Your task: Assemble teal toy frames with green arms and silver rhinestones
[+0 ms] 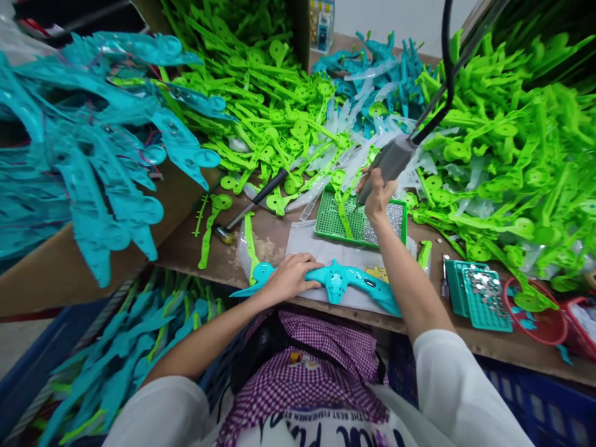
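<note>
My left hand (293,273) lies over the left side of a blue plastic wing-shaped part (335,282), pressing it on a white cloth (302,239) at the table's front edge. Up and to the right, my right hand (378,195) is wrapped round a grey electric screwdriver (393,161), its cord running upward. The driver's tip points down over a green perforated tray (326,217). Small silvery screws (391,220) fill the tray's right part. A flat green plastic strip (343,214) lies across its left part.
Heaps of green plastic parts (261,112) and more green parts (521,143) fill the back. Blue parts (107,124) overhang a carton at left. A hammer (251,208) lies left of the tray. Teal trays (484,295) and a red bowl (535,313) stand at right.
</note>
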Motion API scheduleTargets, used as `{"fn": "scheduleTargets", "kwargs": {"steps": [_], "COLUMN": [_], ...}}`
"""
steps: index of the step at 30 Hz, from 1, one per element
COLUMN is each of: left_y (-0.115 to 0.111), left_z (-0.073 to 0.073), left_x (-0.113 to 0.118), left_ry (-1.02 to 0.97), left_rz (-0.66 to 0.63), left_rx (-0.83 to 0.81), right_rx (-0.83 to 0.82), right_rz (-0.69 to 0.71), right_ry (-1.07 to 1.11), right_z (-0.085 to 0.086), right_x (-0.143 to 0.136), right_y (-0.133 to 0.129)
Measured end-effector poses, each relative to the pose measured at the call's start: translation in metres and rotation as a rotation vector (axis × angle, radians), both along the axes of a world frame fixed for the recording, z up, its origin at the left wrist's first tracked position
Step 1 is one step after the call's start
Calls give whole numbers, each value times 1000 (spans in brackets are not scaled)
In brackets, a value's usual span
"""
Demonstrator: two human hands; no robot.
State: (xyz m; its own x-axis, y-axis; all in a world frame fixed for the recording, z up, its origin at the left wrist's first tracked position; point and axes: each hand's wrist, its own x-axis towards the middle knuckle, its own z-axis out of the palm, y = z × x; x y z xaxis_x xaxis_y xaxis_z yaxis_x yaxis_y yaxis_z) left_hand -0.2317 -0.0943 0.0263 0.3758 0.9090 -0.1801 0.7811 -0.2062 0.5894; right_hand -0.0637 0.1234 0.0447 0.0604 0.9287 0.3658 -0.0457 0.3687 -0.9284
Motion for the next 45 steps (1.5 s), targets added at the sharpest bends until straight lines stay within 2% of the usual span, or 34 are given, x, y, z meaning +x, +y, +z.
{"fn": "scheduleTargets", "kwargs": {"steps": [21, 24, 27, 29, 32, 34, 37, 40, 45], "left_y": [-1, 0, 1, 2, 3, 3, 2, 1, -1], "left_z": [2, 2, 2, 2, 1, 0, -1, -2, -1], "left_x": [0, 0, 0, 0, 0, 1, 1, 2, 2], "left_ry": [3, 10, 9, 3, -3, -4, 6, 6, -42], "left_rz": [17, 12, 13, 13, 7, 3, 3, 22, 42], "left_rx": [8, 1, -5, -10, -9, -1, 18, 35, 14], "right_rx": [14, 23, 32, 37, 8, -77, -215, -304, -378], "right_rz": [2, -1, -8, -9, 59, 180, 323, 347, 365], "right_ry": [3, 8, 41, 112, 265, 269, 242, 201, 114], "right_z": [-3, 3, 21, 37, 57, 59, 46, 27, 7], "right_x": [-1, 0, 8, 17, 31, 37, 38, 36, 37], "right_y": [-4, -3, -9, -27, -84, -132, -188, -210, -208]}}
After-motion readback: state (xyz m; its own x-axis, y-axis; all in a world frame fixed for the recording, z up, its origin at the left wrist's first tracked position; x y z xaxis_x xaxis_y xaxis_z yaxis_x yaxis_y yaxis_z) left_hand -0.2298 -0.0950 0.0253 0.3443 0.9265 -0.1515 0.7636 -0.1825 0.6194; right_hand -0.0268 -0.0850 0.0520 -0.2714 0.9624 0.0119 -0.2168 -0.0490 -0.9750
